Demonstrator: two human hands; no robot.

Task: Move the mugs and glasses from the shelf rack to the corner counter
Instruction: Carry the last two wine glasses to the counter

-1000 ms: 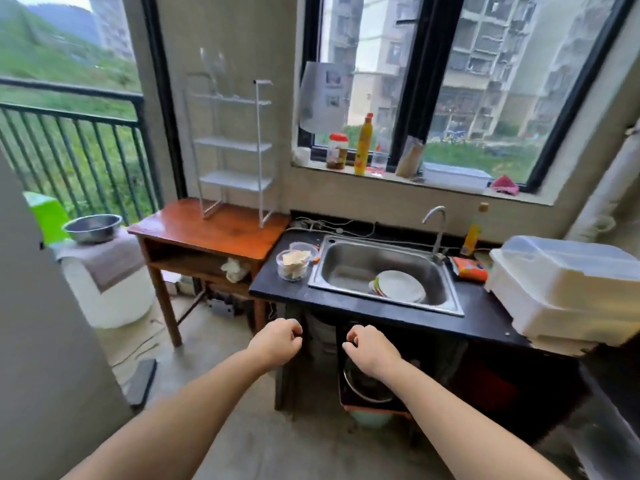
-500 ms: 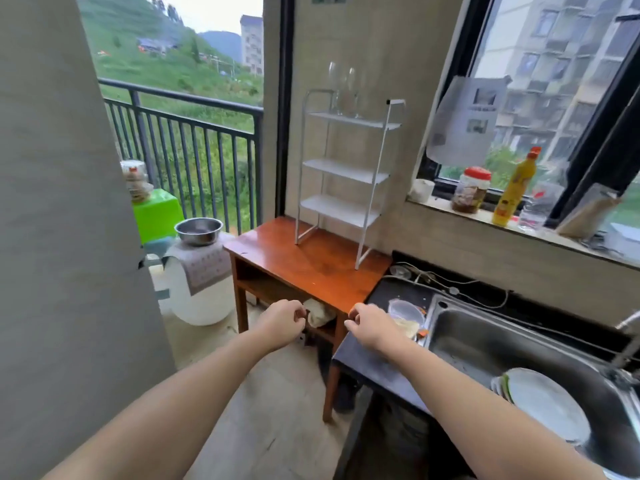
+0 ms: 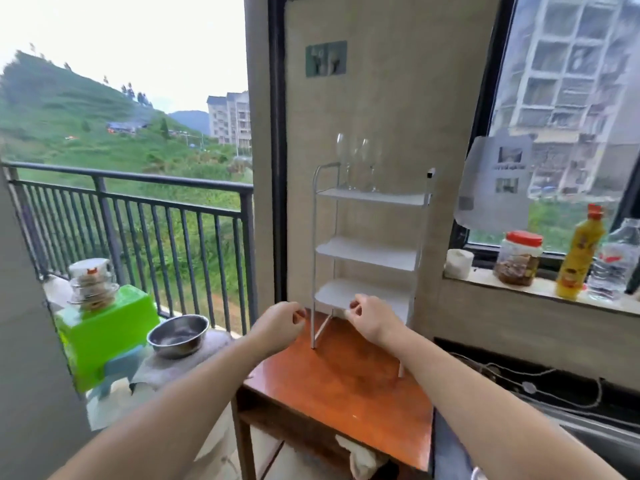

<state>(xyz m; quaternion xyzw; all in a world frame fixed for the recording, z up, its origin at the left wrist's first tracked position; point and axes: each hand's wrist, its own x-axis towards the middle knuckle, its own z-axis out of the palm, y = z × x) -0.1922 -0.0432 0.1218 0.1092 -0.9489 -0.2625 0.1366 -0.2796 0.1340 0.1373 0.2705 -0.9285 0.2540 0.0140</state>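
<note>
A white three-tier shelf rack (image 3: pixel 367 251) stands on a reddish wooden table (image 3: pixel 339 386) against the wall. Clear stemmed glasses (image 3: pixel 356 161) stand on its top tier; the two lower tiers look bare. My left hand (image 3: pixel 278 323) hovers just left of the rack's bottom tier, fingers loosely curled and holding nothing. In front of that same tier my right hand (image 3: pixel 369 318) is also loosely curled and holds nothing. Neither hand touches the rack.
A steel bowl (image 3: pixel 178 336) and a green box (image 3: pixel 104 327) with stacked dishes sit left by the balcony railing (image 3: pixel 138 209). The windowsill holds a jar (image 3: pixel 517 258), a yellow bottle (image 3: pixel 578 261) and a water bottle (image 3: pixel 613 261). A dark counter with cables (image 3: pixel 519 379) lies right.
The view has swung left and closer, from the sink to the shelf rack. Both hands have come up in front of the rack's bottom tier, and their fingers have loosened.
</note>
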